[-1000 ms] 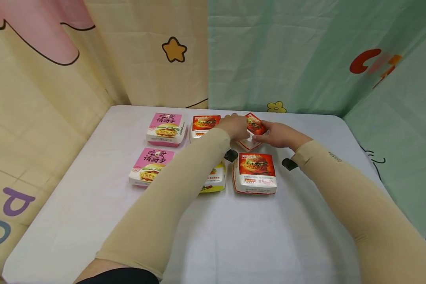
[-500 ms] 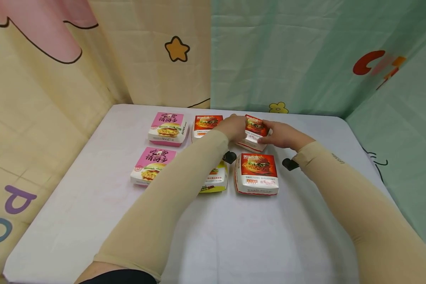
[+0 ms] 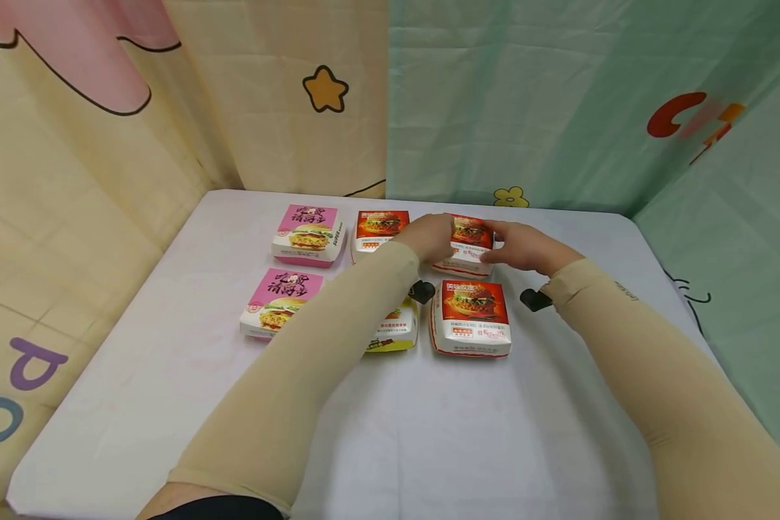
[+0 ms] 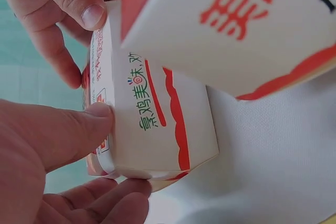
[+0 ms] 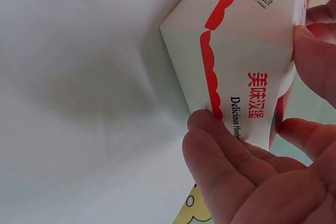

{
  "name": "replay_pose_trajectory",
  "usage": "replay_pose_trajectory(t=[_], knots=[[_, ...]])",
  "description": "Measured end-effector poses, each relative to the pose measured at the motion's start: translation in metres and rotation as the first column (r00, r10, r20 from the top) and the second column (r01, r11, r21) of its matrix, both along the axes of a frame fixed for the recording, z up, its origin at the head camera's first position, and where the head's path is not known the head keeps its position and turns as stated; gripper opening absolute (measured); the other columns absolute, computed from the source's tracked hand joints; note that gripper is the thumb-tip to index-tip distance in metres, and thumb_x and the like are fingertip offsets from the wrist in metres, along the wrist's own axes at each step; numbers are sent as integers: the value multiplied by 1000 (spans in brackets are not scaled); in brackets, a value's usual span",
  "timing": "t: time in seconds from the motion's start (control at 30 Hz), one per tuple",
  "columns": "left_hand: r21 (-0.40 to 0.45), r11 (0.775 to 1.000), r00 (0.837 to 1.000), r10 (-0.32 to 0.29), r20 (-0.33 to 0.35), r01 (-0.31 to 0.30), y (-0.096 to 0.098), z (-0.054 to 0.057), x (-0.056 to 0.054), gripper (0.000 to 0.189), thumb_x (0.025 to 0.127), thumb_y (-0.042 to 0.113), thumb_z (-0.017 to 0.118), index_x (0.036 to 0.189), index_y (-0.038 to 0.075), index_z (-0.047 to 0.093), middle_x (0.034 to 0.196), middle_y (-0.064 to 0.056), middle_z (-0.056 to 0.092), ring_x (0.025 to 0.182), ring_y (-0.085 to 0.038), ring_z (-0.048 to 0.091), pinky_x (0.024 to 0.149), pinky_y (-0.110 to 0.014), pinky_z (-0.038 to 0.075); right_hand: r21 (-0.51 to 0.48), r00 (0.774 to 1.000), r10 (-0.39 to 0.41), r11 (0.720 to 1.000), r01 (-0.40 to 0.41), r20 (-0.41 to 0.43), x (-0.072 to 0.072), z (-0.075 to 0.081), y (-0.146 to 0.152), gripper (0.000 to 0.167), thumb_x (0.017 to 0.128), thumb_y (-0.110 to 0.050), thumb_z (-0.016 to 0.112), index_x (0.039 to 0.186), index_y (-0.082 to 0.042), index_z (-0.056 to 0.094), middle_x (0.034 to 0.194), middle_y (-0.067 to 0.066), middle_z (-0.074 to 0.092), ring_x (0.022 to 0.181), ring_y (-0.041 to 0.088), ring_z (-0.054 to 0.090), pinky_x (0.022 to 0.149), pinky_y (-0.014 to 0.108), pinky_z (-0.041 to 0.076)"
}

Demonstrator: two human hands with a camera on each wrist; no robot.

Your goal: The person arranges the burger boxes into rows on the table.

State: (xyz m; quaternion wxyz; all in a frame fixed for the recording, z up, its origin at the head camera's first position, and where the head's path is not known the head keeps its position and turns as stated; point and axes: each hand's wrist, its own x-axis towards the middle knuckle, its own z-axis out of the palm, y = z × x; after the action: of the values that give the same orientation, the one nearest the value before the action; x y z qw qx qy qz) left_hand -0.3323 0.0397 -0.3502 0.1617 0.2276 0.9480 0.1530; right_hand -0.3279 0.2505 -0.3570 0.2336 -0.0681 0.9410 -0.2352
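Both hands are at a red-and-white burger box [image 3: 471,242] in the back row, at its right end. My left hand [image 3: 431,237] holds its left side; in the left wrist view its thumb [image 4: 92,124] presses the lid's front edge while its fingers lie along the side. On the opposite side, my right hand [image 5: 273,182] holds the box, fingertips against the side wall and thumb near the top edge. The box stands squared toward me, its lid closed. In front of it sits another red-and-white burger box [image 3: 471,318], which looms large in the left wrist view.
Two pink burger boxes [image 3: 307,235] stand in a column at the left. Another red burger box [image 3: 380,225] is beside my left hand, and a yellow-and-white box [image 3: 395,328] is partly hidden under my left forearm. Curtains surround the white table [image 3: 461,433].
The burger box between my hands has turned from cornerwise to squared with the row. My right hand has shifted slightly right, its thumb moving toward the box's edge. The other boxes stay put.
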Motion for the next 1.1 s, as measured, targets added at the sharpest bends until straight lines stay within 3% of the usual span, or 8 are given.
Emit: replay_pose_trajectory(t=[0.17,0.23,0.33,0.4,0.47,0.7,0.87,1.1], knots=[[2,999,999,35,23,-35,0,1,3,48,104,22,64,145,5,46,116,-6,66,95,-19,59,84,-33,48,8,1000,21,1000,-21,2,0,1,1,89,101,-27,70,170,-15,15,168,27,31,150,46,35,118,66,38],[-6,999,999,35,12,-35,0,0,3,38,103,23,66,134,4,54,103,-4,64,85,-17,55,79,-31,45,15,1000,29,999,-29,3,-1,1,0,89,102,-27,69,171,-15,14,170,25,28,152,46,32,119,66,37],[-18,1000,1000,26,11,-26,1,-1,2,16,103,24,67,103,8,65,82,0,55,73,-15,47,72,-30,42,29,999,39,999,-40,5,-1,0,0,89,102,-27,68,171,-16,13,172,23,24,155,46,28,121,66,34],[-20,999,999,25,19,-25,2,-1,1,20,103,25,67,88,12,64,73,2,49,68,-14,43,70,-29,41,39,999,49,998,-49,4,-1,0,0,88,103,-26,67,171,-16,12,173,22,22,156,47,27,122,67,33],[-23,999,999,25,23,-25,2,-1,1,24,103,25,67,83,13,62,70,3,46,66,-14,42,68,-29,41,42,999,54,998,-54,3,-2,-1,0,87,103,-25,66,171,-16,12,174,22,21,157,47,25,122,67,31],[-14,999,999,39,-18,-39,1,-1,5,19,102,28,68,103,9,68,90,-2,68,76,-17,53,73,-30,44,29,998,58,998,-59,13,-1,-3,0,85,105,-23,63,171,-18,10,175,20,19,158,47,22,124,67,27],[-24,999,999,36,-23,-37,1,-1,6,26,104,31,67,114,7,67,102,-5,72,82,-18,56,78,-31,46,37,998,59,998,-60,11,0,-3,1,83,106,-23,61,171,-20,10,175,20,19,158,48,21,124,68,26],[-49,998,999,25,-29,-26,2,0,7,28,104,31,67,117,7,68,111,-5,73,87,-18,59,83,-31,49,57,998,59,997,-60,14,3,-2,2,82,107,-26,60,171,-24,9,175,20,18,158,49,21,123,69,27]])
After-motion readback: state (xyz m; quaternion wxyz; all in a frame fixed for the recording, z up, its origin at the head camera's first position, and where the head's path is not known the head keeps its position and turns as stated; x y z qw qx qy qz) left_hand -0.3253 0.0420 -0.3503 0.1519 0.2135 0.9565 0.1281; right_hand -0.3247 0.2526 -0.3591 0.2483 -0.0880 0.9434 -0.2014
